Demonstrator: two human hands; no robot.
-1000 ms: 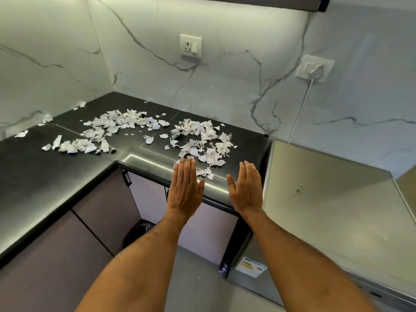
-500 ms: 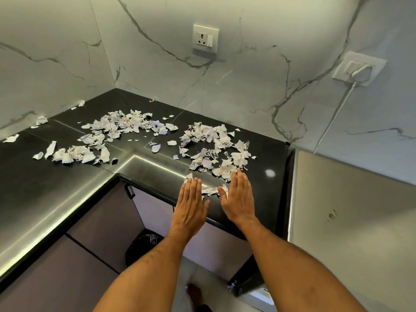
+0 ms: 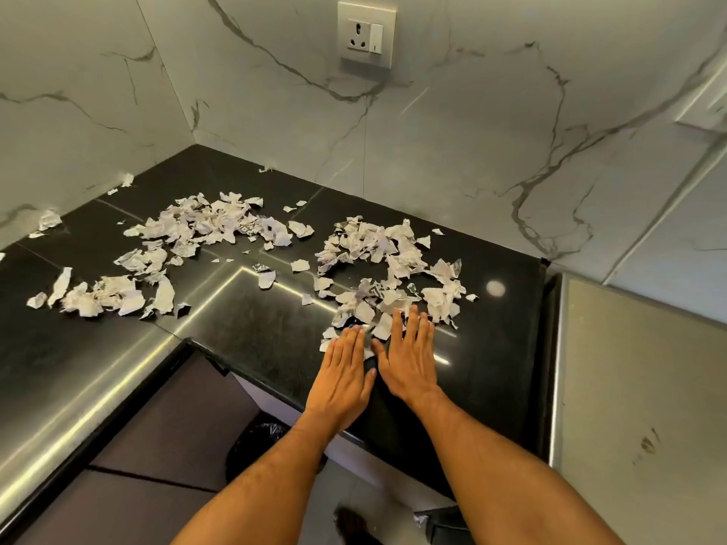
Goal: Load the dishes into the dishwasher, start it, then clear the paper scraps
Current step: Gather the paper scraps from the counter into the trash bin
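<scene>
Torn white paper scraps lie in heaps on the black countertop (image 3: 255, 336): one heap (image 3: 393, 269) right of centre, another (image 3: 204, 226) toward the back left, and a third (image 3: 106, 295) at the left. My left hand (image 3: 342, 371) and my right hand (image 3: 407, 356) lie side by side, palms down with straight fingers, at the near edge of the right heap. Their fingertips touch the nearest scraps. Neither hand holds anything.
A bin with a black liner (image 3: 255, 446) stands on the floor below the counter's inner corner. A grey appliance top (image 3: 637, 407) adjoins the counter on the right. Marble walls with a socket (image 3: 368, 33) close the back and left. Purple-grey cabinet fronts (image 3: 157, 446) sit below.
Both hands moved forward over the counter and closer together, reaching the near edge of the right scrap heap. The view came nearer to the counter.
</scene>
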